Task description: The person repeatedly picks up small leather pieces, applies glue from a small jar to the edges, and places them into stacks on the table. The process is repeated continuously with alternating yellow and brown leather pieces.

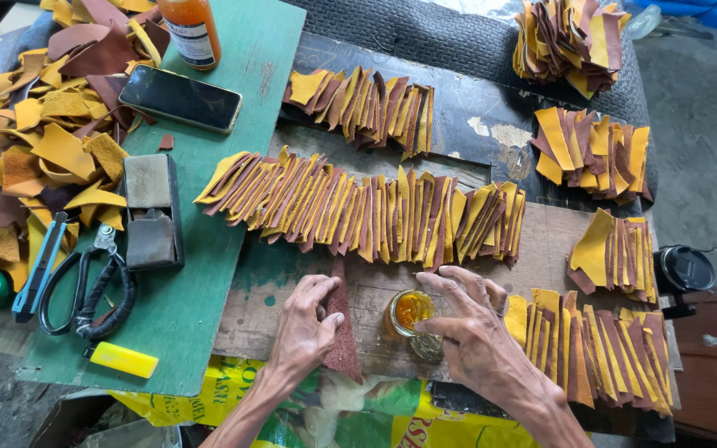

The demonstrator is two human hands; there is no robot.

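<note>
There is a single view, from a camera worn on the person's head, looking almost straight down on the table (292, 311) from above. It sits close enough that both forearms enter from the bottom edge and the left hand (304, 328) and right hand (479, 336) fill the lower middle of the frame. The far side of the table lies at the top of the picture, the person's own side at the bottom — so left and right in the picture match the person's own. Bare ground shows at the right edge and the lower left corner.
</note>
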